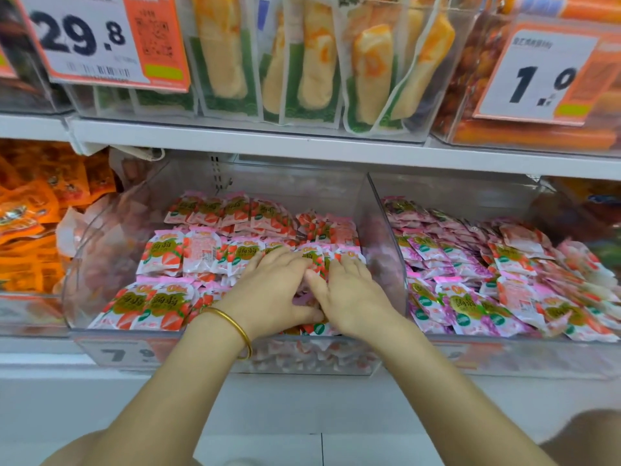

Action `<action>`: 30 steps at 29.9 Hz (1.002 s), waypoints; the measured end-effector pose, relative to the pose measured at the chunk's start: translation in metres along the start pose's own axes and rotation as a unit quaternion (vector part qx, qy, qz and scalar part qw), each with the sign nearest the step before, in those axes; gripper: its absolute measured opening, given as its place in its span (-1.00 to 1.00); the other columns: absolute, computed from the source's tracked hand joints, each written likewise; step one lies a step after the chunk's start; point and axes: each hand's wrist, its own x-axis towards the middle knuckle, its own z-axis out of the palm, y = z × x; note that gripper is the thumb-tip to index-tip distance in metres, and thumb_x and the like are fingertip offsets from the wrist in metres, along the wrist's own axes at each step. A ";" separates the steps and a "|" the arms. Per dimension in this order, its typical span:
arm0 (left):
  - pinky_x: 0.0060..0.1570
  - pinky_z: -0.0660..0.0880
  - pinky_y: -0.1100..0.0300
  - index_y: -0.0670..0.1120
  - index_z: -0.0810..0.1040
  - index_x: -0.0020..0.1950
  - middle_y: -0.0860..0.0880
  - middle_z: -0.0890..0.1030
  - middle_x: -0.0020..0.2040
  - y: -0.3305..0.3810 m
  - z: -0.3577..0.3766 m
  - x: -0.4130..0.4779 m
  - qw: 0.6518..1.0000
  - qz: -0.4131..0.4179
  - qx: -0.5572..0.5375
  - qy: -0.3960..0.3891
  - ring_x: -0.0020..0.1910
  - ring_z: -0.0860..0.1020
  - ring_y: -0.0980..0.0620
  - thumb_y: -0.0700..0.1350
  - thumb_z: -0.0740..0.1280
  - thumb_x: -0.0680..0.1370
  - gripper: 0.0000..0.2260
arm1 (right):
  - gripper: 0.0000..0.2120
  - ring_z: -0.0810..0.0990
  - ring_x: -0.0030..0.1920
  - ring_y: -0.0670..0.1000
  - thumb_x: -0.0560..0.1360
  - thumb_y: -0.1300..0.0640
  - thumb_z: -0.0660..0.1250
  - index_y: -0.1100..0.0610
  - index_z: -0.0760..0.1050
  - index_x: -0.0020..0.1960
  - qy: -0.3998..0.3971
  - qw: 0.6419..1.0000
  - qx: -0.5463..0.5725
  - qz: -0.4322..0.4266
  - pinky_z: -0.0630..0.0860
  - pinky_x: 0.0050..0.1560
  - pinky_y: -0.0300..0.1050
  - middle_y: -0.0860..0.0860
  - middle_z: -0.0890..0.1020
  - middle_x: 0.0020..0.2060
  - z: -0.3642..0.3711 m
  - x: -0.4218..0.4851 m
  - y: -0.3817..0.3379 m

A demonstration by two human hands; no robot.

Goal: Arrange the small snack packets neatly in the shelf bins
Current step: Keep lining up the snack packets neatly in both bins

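Small red-and-white strawberry snack packets (161, 253) lie in rows in the middle clear bin (111, 351) on the lower shelf. Both my hands reach into this bin at its front right. My left hand (272, 290), with a gold bangle on the wrist, lies palm down on the packets with its fingers spread forward. My right hand (349, 297) lies beside it, touching it, fingers flat over the packets near the bin's right wall. The packets under my palms are mostly hidden.
A clear divider wall (383, 230) separates the neighbouring right bin of loosely piled purple and red packets (470, 297). Orange packets (30, 230) fill the left bin. The upper shelf (235, 142) overhangs, carrying bins of long yellow snacks (316, 62) and price tags (87, 38).
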 end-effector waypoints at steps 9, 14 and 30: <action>0.48 -0.06 0.00 0.03 0.15 0.48 0.05 0.15 0.49 0.001 -0.006 -0.002 0.998 0.003 0.040 -0.052 0.51 -0.03 0.02 0.31 0.36 0.34 -0.18 | -0.54 0.36 0.18 -0.08 0.57 -0.20 0.00 0.12 0.40 0.20 0.102 0.963 0.204 -0.144 0.25 0.17 -0.25 -0.01 0.46 0.14 -0.023 -0.066 0.005; 0.41 0.08 0.14 0.03 0.24 0.45 0.02 0.29 0.42 0.002 -0.017 0.002 0.998 0.029 0.049 -0.033 0.44 0.16 0.00 0.52 0.15 0.14 -0.02 | -0.60 0.44 0.18 -0.38 0.50 -0.19 0.12 -0.08 0.50 0.23 0.143 0.928 0.305 -0.162 0.30 0.21 -0.48 -0.40 0.50 0.12 -0.053 -0.104 0.046; 0.22 0.17 0.40 0.02 0.44 0.31 0.08 0.46 0.24 0.165 0.000 0.074 0.951 0.246 -0.129 0.135 0.26 0.38 0.11 0.03 0.23 0.49 -0.62 | -0.77 0.54 -0.19 -0.28 0.42 -0.07 0.40 0.00 0.61 0.03 0.121 0.983 0.132 0.047 0.42 -0.12 -0.38 -0.17 0.62 -0.18 -0.099 -0.091 0.226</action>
